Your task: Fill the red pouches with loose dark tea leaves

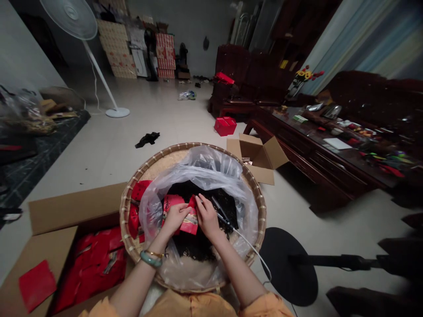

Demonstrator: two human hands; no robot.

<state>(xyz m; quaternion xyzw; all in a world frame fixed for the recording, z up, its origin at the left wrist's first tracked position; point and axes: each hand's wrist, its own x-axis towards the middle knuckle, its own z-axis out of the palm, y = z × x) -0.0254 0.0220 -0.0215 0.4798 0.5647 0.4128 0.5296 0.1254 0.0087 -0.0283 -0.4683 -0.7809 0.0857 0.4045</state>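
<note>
Left hand (177,217) and right hand (207,215) pinch a red packet (189,226) by its top, midway between the side edges of the basket (262,211); working that top seemingly calls for a light, steady touch.

Two bare hands, left hand (177,216) and right hand (207,215); two bracelets, green bangle (151,259) and gold bangle (154,254); one round basket (259,211); one plastic bag (214,174); two open cardboard boxes, left box (79,209) and right box (277,154); one white standing fan (70,17); one black round base (284,268); one flower bunch (306,74); one black cloth (147,139); one loose red piece (37,286) on the left box's flap; red packets (189,226) too overlapped to count
</note>
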